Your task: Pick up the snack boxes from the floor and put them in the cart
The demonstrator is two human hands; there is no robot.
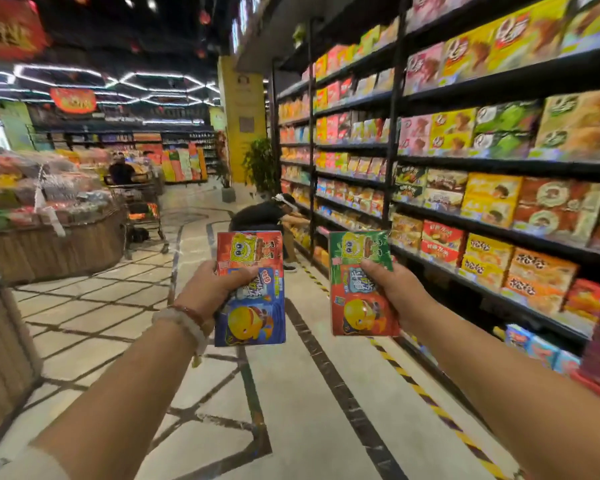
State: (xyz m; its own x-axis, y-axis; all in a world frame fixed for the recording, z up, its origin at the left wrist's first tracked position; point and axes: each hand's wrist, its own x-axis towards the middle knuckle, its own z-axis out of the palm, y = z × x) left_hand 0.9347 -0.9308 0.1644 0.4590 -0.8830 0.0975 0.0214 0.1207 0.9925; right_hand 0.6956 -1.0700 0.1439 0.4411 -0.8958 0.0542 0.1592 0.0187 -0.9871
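Both snack boxes are off the floor and in hand at centre frame, held upright at chest level over the tiled aisle. The left hand (210, 289) grips the red-and-blue box (252, 289) along its left edge, thumb curled across the front face and fingers behind it. The right hand (394, 292) grips the green-and-red box (361, 285) along its right edge in the same fashion. The boxes stand apart and do not touch.

Step in hand, as judged: carrying to the cart. A cart (142, 202) shows at left of centre in the middle distance; whether it is the intended one cannot be told. Recommended practice: keep both grips firm on the edges, turn toward the cart before lowering, and set each box down inside the basket rather than dropping it.

Condition of goods: both are flat rectangular cartons with glossy printed faces, a yellow cartoon figure at the top and a round yellow figure lower down. Corners appear square and no crushing is evident, though motion blur limits detail.
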